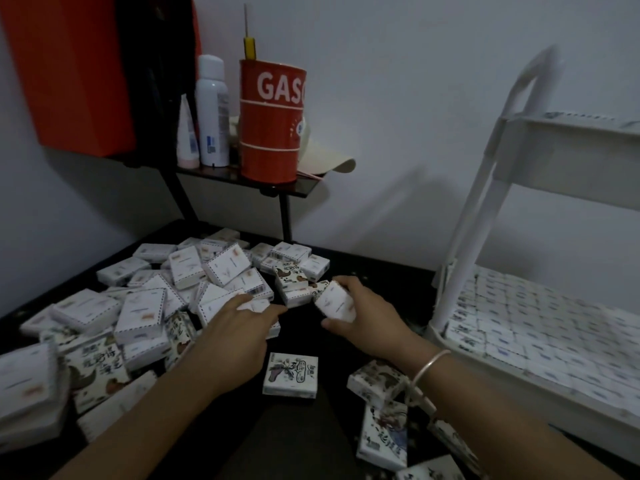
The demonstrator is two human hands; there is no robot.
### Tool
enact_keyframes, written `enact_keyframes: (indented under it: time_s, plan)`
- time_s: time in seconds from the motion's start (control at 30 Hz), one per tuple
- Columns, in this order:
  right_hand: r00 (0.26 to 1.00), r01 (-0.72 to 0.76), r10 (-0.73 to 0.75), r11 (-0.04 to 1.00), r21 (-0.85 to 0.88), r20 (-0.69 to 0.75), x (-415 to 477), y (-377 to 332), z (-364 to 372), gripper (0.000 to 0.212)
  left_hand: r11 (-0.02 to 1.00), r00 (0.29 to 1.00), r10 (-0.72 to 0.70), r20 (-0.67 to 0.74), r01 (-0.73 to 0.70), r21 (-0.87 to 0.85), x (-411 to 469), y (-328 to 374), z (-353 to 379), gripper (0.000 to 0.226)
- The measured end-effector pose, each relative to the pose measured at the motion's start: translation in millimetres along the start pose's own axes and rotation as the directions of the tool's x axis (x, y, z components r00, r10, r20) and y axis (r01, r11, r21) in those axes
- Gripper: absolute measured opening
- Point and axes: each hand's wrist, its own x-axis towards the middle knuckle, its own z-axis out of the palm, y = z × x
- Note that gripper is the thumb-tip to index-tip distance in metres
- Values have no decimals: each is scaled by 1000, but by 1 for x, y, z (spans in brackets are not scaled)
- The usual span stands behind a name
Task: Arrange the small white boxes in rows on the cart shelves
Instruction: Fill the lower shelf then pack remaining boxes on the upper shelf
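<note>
White cardboard all over: small white boxes (145, 306) lie in a loose heap on the black table (301, 330), some plain side up w/ dotted borders, others showing printed artwork. L forearm comes in from lower left, palm down. The left hand (242, 327) reaches over the heap's near edge, and its fingers (266, 311) stretch fairly straight and rest on a box there; not curled round it as far as I can see, though there's blur. R forearm angles in from lower right, a thin bangle (429, 368) on the wrist. The right hand (367, 317) has fingers and thumb wrapped round one box (336, 303), held tilted just by the heap's right end. Hands are near each other, not touching. A few boxes lie apart, closer to the person, incl. one flat between the forearms. At right, beside the table, stands the white cart (485, 188): lower shelf (512, 384) packed w/ boxes in tight rows, upper shelf (571, 161) showing some box tops at its rim. Behind the heap, on a small dark ledge (304, 188), stand a red can (272, 126) marked "GAS", a spray bottle (211, 112) and a tube (187, 136).
</note>
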Motion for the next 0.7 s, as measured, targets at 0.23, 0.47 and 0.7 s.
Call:
enact_keyframes:
  time_s: [0.23, 0.47, 0.7]
  plan:
    - [999, -31, 37, 966, 258, -16, -18, 12, -20, 76, 897, 991, 120, 65, -81, -434, 19, 14, -3, 65]
    - [1000, 0, 7, 977, 211, -30, -34, 19, -37, 67, 972, 957, 200, 211, -167, -164, 54, 4, -8, 72]
    - [988, 29, 8, 972, 231, -156, -57, 22, -63, 56, 967, 848, 224, 480, -255, -1, 73, 12, -18, 61]
